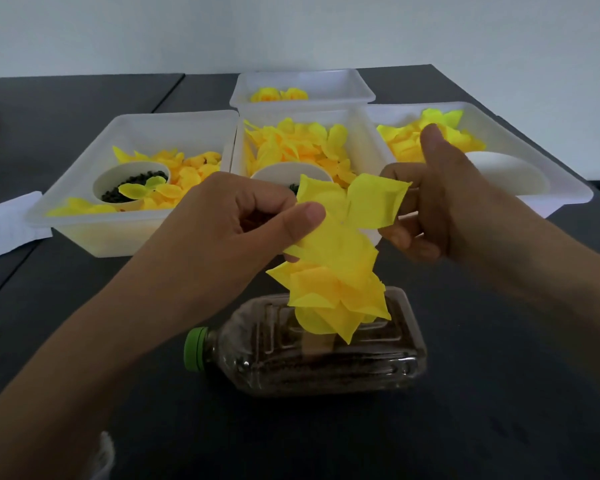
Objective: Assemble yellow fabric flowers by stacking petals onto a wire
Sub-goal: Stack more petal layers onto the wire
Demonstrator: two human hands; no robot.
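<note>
**Two hands hold a yellow flower over a bottle**

The left hand [243,216] has its fingers curled in, and its thumb pinches the top yellow petal piece [343,216] against them. The right hand [440,199] is on the other side of that piece. Its fingers are bent and its thumb points up. The fingertips seem to pinch something thin behind the petal, maybe the wire, but it is too hard to see.

Under the top piece hangs a bunch of stacked petals [336,296]. It is held up in the air, just above a clear plastic bottle [326,355] that lies on its side on the dark table [499,375]. The bottle has a green cap [195,348].

Behind the hands are white trays full of loose yellow petals. The left tray [84,233] has a white cup [132,183] with small dark bits in it. The middle tray [361,133] is behind the flower. The right tray [534,157] is behind the right hand. A smaller far tray [302,84] sits at the back.
</note>
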